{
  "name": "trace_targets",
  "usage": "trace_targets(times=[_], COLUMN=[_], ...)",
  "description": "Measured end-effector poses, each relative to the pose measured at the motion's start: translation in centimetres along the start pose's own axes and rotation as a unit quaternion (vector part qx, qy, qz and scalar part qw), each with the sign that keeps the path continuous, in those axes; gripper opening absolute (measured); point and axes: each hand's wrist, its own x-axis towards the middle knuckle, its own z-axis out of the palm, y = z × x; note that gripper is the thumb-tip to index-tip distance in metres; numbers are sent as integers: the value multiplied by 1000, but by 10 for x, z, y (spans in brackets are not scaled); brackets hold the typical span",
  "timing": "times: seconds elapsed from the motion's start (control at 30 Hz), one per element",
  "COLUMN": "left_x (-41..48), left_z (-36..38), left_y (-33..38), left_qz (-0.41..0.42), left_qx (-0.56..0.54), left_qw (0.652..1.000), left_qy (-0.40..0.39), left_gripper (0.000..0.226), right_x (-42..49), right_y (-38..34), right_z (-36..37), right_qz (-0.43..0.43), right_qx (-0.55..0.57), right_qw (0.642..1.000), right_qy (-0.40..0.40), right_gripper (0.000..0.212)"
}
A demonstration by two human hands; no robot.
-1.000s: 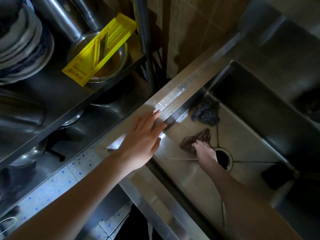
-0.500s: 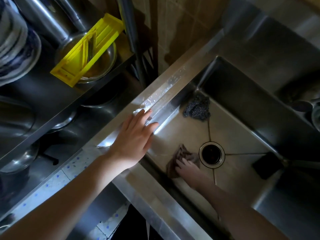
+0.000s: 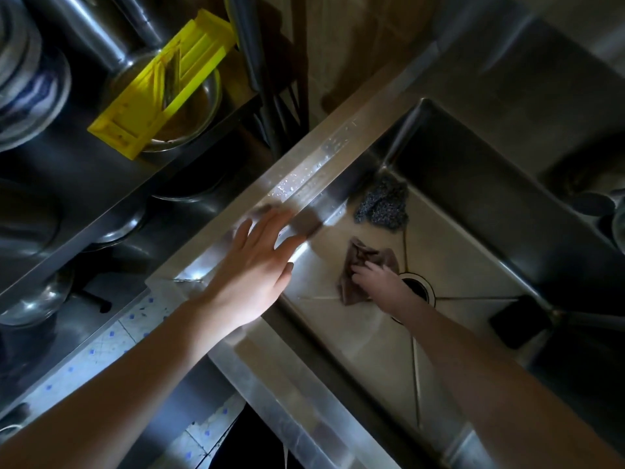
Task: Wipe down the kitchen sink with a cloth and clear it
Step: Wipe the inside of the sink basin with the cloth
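The steel sink (image 3: 338, 154) fills the right half of the view, its rim wet with droplets. My right hand (image 3: 378, 282) is down on the sink floor, pressing a brownish cloth (image 3: 358, 262) flat just left of the drain (image 3: 417, 287). My left hand (image 3: 257, 262) rests flat on the sink's left rim, fingers spread, holding nothing. A dark steel-wool scourer (image 3: 382, 206) lies in the far left corner of the basin. A black flat object (image 3: 519, 321) lies against the right side of the basin floor.
A metal rack on the left holds a yellow plastic slicer (image 3: 162, 86) lying across a steel bowl (image 3: 196, 116), stacked plates (image 3: 30, 86) and other steel pots. White counter with blue specks (image 3: 84, 363) runs along the lower left.
My right hand has slid the cloth across the sink floor, first toward the near wall and then back up beside the drain. My left hand has stayed on the rim.
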Motion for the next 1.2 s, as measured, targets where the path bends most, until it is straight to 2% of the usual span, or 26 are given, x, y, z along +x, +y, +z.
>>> trace_targets(times=[0.1, 0.23, 0.37, 0.5, 0.7, 0.8, 0.9, 1.0, 1.1, 1.2], left_x=[4, 14, 24, 30, 30, 31, 32, 30, 28, 29], left_z=[1, 1, -1, -1, 1, 1, 1, 1, 3, 4], left_y=[5, 10, 9, 7, 8, 9, 9, 9, 9, 9], left_qz=[-1, -11, -11, -4, -13, -21, -25, -22, -19, -22], left_qx=[19, 30, 24, 29, 21, 14, 13, 17, 31, 30], left_qw=[1000, 999, 999, 999, 999, 999, 999, 1000, 999, 999], left_qy=[-8, -21, -24, -20, -25, -29, -19, -12, -16, -19], left_gripper=[38, 39, 41, 42, 42, 41, 38, 36, 34, 34], right_x=[-13, -27, -36, -44, -79, -81, -63, -39, -17, -14], right_y=[25, 49, 71, 90, 92, 90, 91, 98, 103, 98], right_z=[6, 17, 15, 8, 26, 26, 15, 1, -10, -8], right_qz=[50, 165, 300, 411, 414, 422, 452, 443, 447, 439], right_qx=[30, 116, 201, 231, 280, 292, 318, 320, 340, 339], right_qw=[998, 979, 930, 879, 866, 856, 829, 831, 821, 827], right_qy=[6, -9, 69, 67, 25, 54, 86, 106, 103, 93], right_gripper=[33, 40, 25, 24, 19, 24, 31, 43, 48, 52])
